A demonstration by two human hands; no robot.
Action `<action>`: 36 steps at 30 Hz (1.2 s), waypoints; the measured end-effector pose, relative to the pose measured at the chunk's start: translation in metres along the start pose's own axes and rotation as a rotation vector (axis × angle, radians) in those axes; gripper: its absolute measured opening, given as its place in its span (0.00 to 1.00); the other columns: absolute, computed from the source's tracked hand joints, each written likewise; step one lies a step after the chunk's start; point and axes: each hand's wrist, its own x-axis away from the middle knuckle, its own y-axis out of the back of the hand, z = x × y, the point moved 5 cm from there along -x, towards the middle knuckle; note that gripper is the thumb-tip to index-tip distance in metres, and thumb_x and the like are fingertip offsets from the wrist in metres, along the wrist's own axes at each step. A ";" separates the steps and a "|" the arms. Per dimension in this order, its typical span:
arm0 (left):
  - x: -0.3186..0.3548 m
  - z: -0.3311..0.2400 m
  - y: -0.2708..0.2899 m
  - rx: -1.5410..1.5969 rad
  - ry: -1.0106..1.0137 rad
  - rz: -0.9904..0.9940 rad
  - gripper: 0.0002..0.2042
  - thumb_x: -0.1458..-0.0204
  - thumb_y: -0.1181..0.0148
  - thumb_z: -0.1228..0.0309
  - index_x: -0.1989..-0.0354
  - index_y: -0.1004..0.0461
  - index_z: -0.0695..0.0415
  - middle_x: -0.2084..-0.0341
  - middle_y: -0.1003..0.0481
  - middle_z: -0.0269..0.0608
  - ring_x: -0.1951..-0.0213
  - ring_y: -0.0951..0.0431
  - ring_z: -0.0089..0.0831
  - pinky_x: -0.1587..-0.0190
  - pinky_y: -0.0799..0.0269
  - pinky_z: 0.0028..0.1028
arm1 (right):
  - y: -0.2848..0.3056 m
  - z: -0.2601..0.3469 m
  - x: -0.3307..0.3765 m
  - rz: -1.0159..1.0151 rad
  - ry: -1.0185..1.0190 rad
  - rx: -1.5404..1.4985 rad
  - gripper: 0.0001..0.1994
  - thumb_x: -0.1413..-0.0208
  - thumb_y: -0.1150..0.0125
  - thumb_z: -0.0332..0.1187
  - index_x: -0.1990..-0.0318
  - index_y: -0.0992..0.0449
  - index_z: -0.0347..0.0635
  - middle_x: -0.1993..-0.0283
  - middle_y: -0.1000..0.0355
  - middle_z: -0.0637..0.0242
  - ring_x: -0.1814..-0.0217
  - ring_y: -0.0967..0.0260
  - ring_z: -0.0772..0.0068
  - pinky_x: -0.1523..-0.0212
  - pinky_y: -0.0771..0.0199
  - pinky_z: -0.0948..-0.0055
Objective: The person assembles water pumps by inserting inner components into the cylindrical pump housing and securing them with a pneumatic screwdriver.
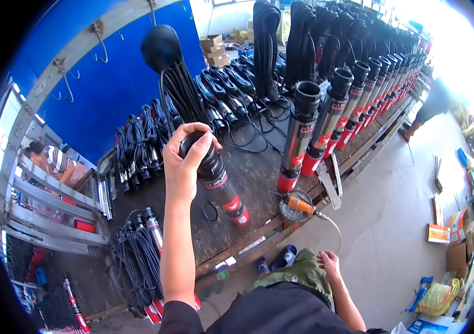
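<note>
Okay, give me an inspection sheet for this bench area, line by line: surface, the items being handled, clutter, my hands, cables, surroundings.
Surface: dark, scuffed workbench.
Items handled: tubular pump, black-topped and red-based, standing slightly apart from the row of similar pumps.
Clutter: orange handheld tool resting on a round dish at the bench edge.
Hands: left hand grips the pump's black top; right hand is by the green trousers, fingers loosely curled.
Cables: black coil bundle at left; loose loops across the bench; pale hose running from the tool.
Surroundings: blue panel, metal hooks, cardboard boxes, another person at left.
</note>
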 end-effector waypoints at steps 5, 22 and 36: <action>0.019 -0.018 -0.019 -0.229 -0.133 -0.144 0.14 0.53 0.27 0.75 0.59 0.25 0.60 0.69 0.25 0.33 0.65 0.24 0.20 0.58 0.28 0.22 | -0.041 0.055 -0.010 0.176 0.228 0.124 0.12 0.38 0.41 0.35 0.53 0.23 0.37 0.62 0.22 0.66 0.63 0.27 0.78 0.65 0.29 0.77; 0.187 -0.105 -0.084 -0.437 -0.391 -0.066 0.12 0.69 0.33 0.80 0.72 0.22 0.63 0.75 0.22 0.44 0.75 0.18 0.37 0.69 0.19 0.31 | -0.463 0.499 0.046 0.204 1.369 0.156 0.34 0.61 0.24 0.32 0.47 0.37 0.40 0.59 0.23 0.52 0.59 0.23 0.47 0.56 0.24 0.58; 0.213 -0.098 -0.001 -0.057 -0.436 0.240 0.07 0.56 0.34 0.72 0.69 0.24 0.58 0.71 0.25 0.42 0.71 0.20 0.39 0.67 0.23 0.33 | -0.404 0.506 0.043 1.270 1.165 1.189 0.43 0.70 0.32 0.30 0.36 0.33 0.33 0.42 0.27 0.54 0.43 0.29 0.56 0.42 0.30 0.64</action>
